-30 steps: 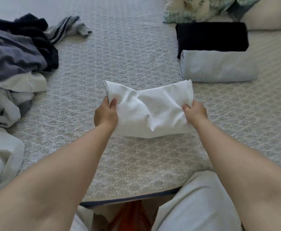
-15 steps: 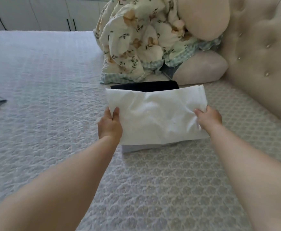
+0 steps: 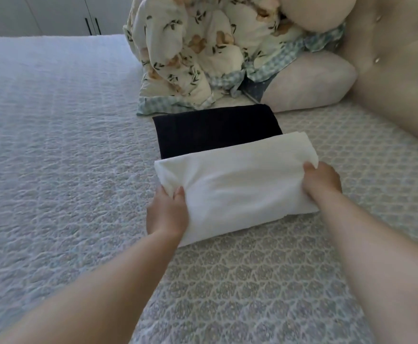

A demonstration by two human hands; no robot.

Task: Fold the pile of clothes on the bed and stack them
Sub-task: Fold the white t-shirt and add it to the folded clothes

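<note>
Quilted bed (image 3: 54, 145) with tufted headboard (image 3: 396, 70) at right; floral duvet (image 3: 190, 53) and pillow (image 3: 312, 80) bunched at its head. Folded white garment (image 3: 235, 187) lying flat, just in front of folded black garment (image 3: 215, 130), edges touching. Left hand (image 3: 167, 214) and right hand (image 3: 323, 182) gripping opposite ends, fingers closed on the white cloth.

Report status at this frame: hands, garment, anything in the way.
Left hand and right hand both gripping the folded white garment at its ends. Garment down in front of the folded black garment. Nothing in the way.
</note>
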